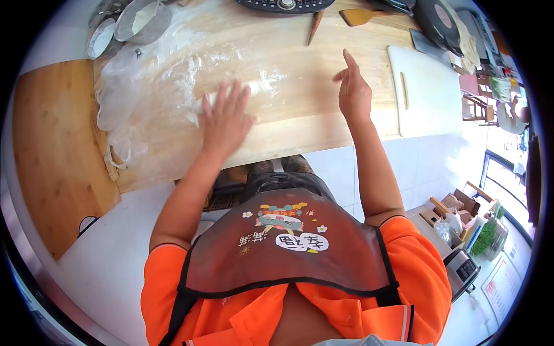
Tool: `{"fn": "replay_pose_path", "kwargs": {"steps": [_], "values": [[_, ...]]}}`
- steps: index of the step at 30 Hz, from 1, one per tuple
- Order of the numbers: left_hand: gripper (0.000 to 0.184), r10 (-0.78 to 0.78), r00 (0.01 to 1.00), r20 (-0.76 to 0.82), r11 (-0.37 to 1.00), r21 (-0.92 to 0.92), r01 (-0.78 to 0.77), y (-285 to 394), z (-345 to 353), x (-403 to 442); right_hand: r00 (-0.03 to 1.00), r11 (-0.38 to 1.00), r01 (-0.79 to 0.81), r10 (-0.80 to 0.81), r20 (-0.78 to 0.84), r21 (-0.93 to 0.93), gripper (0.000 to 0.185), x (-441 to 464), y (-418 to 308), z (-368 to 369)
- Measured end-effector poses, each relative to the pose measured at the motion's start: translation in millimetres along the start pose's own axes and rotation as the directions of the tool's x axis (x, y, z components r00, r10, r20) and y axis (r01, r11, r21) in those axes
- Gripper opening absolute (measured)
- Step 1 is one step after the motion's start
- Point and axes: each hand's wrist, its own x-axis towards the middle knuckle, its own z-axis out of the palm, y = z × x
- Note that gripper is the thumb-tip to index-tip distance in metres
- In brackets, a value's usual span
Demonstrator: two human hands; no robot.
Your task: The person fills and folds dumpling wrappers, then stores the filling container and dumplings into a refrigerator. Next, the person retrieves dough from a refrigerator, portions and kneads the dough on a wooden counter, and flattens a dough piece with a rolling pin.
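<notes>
My left hand (225, 124) lies palm down with its fingers spread on a pale roll of dough (259, 87). Both ends of the dough show past the hand; its middle is hidden under the fingers. White flour (187, 78) is scattered on the wooden work table (306, 106) around it. To the right, apart from the dough, my right hand (354, 95) is held over the table with fingers stretched forward and thumb out, holding nothing.
A metal bowl with flour (158, 26) and a smaller bowl (102, 39) stand at the back left, above a crumpled plastic bag (118, 95). A white cutting board (430, 95) lies on the right. A wooden spatula (359, 16) and a black round appliance (283, 6) are at the back.
</notes>
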Motion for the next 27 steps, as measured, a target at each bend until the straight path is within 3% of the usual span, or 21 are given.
{"fn": "replay_pose_path", "kwargs": {"steps": [2, 5, 6, 7, 8, 9, 10, 11, 12, 15, 16, 18, 19, 20, 21, 23, 25, 27], "values": [[0.068, 0.018, 1.0, 0.006, 0.989, -0.145, -0.016, 14.4, 1.1, -27.8, 0.964, 0.954, 0.255, -0.238, -0.119, 0.16, 0.048, -4.1, 4.9, 9.9], [0.068, -0.098, 0.994, -0.041, 0.983, -0.162, 0.09, 8.9, 5.6, -3.9, 0.93, 0.895, 0.361, -0.328, -0.163, 0.261, 0.048, 3.8, -6.6, 23.0], [0.07, -0.215, 0.97, -0.116, 0.967, -0.163, 0.195, 9.5, 9.2, 13.7, 0.963, 0.845, 0.27, -0.223, -0.154, 0.462, 0.049, 5.9, -14.4, 26.3], [0.071, -0.219, 0.958, -0.186, 0.949, -0.269, 0.165, 17.7, 0.5, 30.0, 0.986, 0.749, 0.166, -0.12, -0.116, 0.641, 0.051, 2.7, -23.7, 28.9], [0.072, -0.227, 0.937, -0.267, 0.922, -0.368, 0.119, 31.2, -9.1, 50.3, 0.998, 0.614, 0.069, -0.033, -0.061, 0.787, 0.054, 2.6, -33.3, 30.0], [0.075, -0.1, 0.95, -0.296, 0.745, -0.655, -0.126, 56.2, -12.8, 63.1, 0.999, 0.449, -0.019, 0.033, 0.005, 0.893, 0.058, 6.1, -42.1, 29.2], [0.075, 0.022, 0.91, -0.414, 0.588, -0.731, -0.346, 90.3, -5.9, 80.3, 0.992, 0.268, -0.11, 0.088, 0.089, 0.957, 0.062, 7.0, -48.3, 26.8], [0.071, 0.137, 0.897, -0.42, 0.42, -0.796, -0.437, 127.9, -40.8, 92.3, 0.973, 0.073, -0.199, 0.136, 0.188, 0.977, 0.067, 3.3, -50.3, 23.9], [0.067, 0.104, 0.814, -0.571, 0.345, -0.747, -0.568, 144.1, -41.9, 95.7, 0.917, -0.292, -0.369, -0.266, 0.296, 0.883, 0.078, 0.4, -39.7, 19.6], [0.065, 0.217, 0.863, -0.457, 0.711, -0.532, -0.461, 133.1, -3.9, 139.7, 0.938, -0.301, -0.325, 0.022, 0.347, 0.897, 0.082, -29.0, -66.7, -21.9], [0.063, 0.215, 0.868, -0.448, 0.833, -0.38, -0.403, 116.9, -4.0, 144.8, 0.891, -0.249, -0.39, 0.14, 0.431, 0.887, 0.084, -41.4, -77.3, -30.2], [0.065, 0.098, 0.916, -0.388, 0.917, -0.322, -0.235, 78.9, -10.8, 132.7, 0.925, -0.165, -0.374, 0.0, 0.379, 0.913, 0.086, -61.6, -73.1, -34.6], [0.065, 0.042, 0.933, -0.357, 0.947, -0.282, -0.151, 56.3, -14.8, 122.9, 0.934, -0.135, -0.358, -0.071, 0.351, 0.924, 0.087, -65.5, -68.2, -33.2], [0.067, -0.089, 0.956, -0.28, 0.961, -0.277, 0.008, 35.7, -13.9, 104.5, 0.973, 0.189, -0.219, -0.033, 0.229, 0.957, 0.087, -66.3, -62.5, -27.5], [0.068, -0.216, 0.953, -0.214, 0.953, -0.259, 0.157, 17.3, -12.2, 84.8, 0.977, 0.32, -0.182, -0.047, 0.208, 0.93, 0.086, -66.8, -57.6, -20.4], [0.07, -0.3, 0.945, -0.129, 0.953, -0.077, 0.292, -6.1, 13.0, 44.0, 0.986, 0.573, -0.062, -0.092, 0.139, 0.817, 0.085, -56.3, -46.3, -9.2], [0.066, -0.219, 0.97, -0.101, 0.976, -0.022, 0.218, -15.9, 15.0, 38.1, 0.978, 0.663, -0.023, -0.14, 0.155, 0.748, 0.082, -40.7, -46.1, 8.2], [0.063, -0.322, 0.942, -0.094, 0.945, 0.038, 0.326, -36.2, 10.8, 76.9, 0.969, 0.671, -0.025, -0.166, 0.183, 0.741, 0.078, -21.7, -44.6, 23.8]]}}
